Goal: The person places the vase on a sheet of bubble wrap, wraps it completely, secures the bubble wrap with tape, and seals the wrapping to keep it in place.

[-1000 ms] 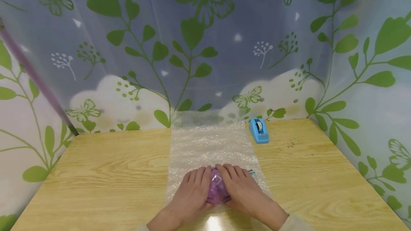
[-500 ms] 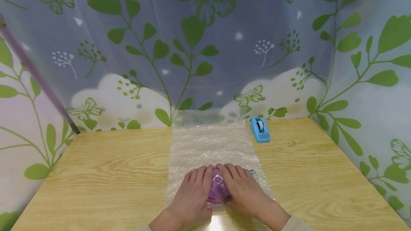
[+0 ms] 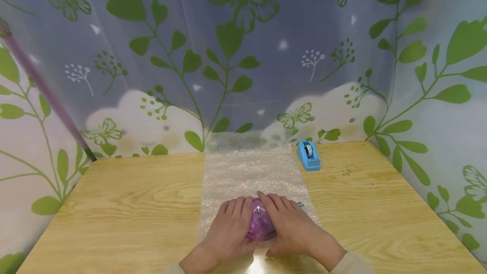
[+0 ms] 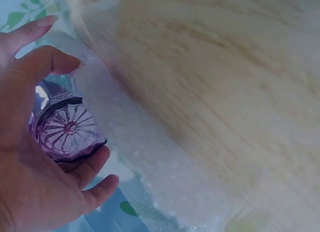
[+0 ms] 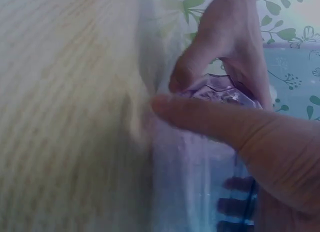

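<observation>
Glass (purple, bluish at one end) lies sideways on bubble wrap, gripped by the left hand and right hand.

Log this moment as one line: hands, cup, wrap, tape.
left hand: grips purple-blue cup | right hand: grips cup | bubble wrap: spread on table, beneath hands | tape dispenser: right of wrap

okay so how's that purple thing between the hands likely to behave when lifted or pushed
The purple thing may be slippery, as its surface looks glossy. It's probably stiff, perhaps fragile, being see-through and glassy. Its flat facets might slow rolling.
</observation>
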`<state>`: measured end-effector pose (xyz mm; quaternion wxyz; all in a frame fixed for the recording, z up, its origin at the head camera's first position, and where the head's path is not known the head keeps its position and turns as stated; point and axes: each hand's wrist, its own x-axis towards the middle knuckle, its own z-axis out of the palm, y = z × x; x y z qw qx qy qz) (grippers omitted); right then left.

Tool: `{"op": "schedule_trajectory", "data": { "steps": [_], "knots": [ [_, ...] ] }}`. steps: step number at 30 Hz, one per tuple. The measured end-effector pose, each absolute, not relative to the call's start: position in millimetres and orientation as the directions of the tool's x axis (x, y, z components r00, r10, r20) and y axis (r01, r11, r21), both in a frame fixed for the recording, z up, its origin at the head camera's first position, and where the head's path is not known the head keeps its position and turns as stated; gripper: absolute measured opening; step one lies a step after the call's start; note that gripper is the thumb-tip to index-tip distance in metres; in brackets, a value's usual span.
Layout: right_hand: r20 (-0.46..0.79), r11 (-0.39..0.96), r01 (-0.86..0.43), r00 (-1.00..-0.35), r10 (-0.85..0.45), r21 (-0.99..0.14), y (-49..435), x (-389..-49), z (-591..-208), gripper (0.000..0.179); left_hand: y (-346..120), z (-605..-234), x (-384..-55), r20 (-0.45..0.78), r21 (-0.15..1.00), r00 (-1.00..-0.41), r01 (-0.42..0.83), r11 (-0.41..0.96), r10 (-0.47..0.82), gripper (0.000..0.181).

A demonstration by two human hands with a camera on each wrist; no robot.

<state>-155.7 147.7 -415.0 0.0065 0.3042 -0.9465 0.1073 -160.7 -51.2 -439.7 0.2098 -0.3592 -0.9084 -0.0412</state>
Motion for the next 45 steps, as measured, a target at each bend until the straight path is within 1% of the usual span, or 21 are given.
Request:
{"op": "schedule_trajectory", "data": {
  "steps": [1,3,8,13,18,22,27,31,35,41,43,45],
  "knots": [
    [0.074,0.793,-0.575,-0.816,-0.573,-0.2,147.3,-155.5,-415.3,0.126,-51.4,-439.4,-160.9,0.405,-0.08,-0.657,0.667,0.741,0.635,0.088],
    [0.09,0.798,-0.574,-0.818,-0.568,-0.186,146.1,-155.2,-417.3,0.126,-51.7,-439.2,-161.8,0.404,-0.085,-0.661,0.66,0.746,0.632,0.087],
    [0.186,0.808,-0.579,-0.811,-0.555,-0.112,142.2,-153.5,-425.4,0.117,-50.8,-437.3,-164.9,0.39,-0.065,-0.685,0.646,0.76,0.616,0.086],
    [0.29,0.829,-0.556,-0.803,-0.52,-0.053,137.4,-154.2,-431.8,0.11,-50.0,-433.3,-168.0,0.362,-0.05,-0.706,0.638,0.769,0.609,0.086],
    [0.346,0.824,-0.566,-0.777,-0.526,-0.017,135.5,-158.5,-432.7,0.103,-50.1,-430.1,-169.5,0.334,-0.01,-0.727,0.634,0.774,0.6,0.086],
    [0.34,0.808,-0.589,-0.763,-0.55,-0.015,137.8,-160.6,-430.8,0.1,-49.6,-427.7,-168.1,0.314,-0.003,-0.737,0.629,0.777,0.598,0.084],
    [0.304,0.782,-0.622,-0.751,-0.586,-0.027,141.6,-159.7,-429.5,0.098,-48.7,-421.4,-161.6,0.257,0.018,-0.759,0.623,0.782,0.598,0.081],
    [0.27,0.775,-0.63,-0.756,-0.597,-0.05,142.1,-160.0,-426.7,0.096,-48.7,-417.3,-159.1,0.23,0.047,-0.772,0.617,0.785,0.593,0.079],
    [0.239,0.779,-0.624,-0.767,-0.596,-0.063,141.4,-161.1,-423.4,0.094,-49.4,-416.0,-159.5,0.218,0.057,-0.779,0.611,0.789,0.587,0.087],
    [0.219,0.778,-0.625,-0.77,-0.6,-0.066,140.7,-161.4,-420.9,0.094,-49.3,-415.5,-153.3,0.245,-0.029,-0.749,0.629,0.777,0.615,0.09],
    [0.207,0.778,-0.625,-0.772,-0.601,-0.07,140.1,-161.7,-419.8,0.094,-49.2,-414.5,-149.6,0.226,-0.025,-0.759,0.622,0.782,0.611,0.094],
    [0.2,0.776,-0.626,-0.771,-0.604,-0.072,139.2,-162.0,-418.9,0.094,-48.8,-414.9,-146.3,0.205,-0.022,-0.772,0.611,0.791,0.602,0.103]
  ]
}}
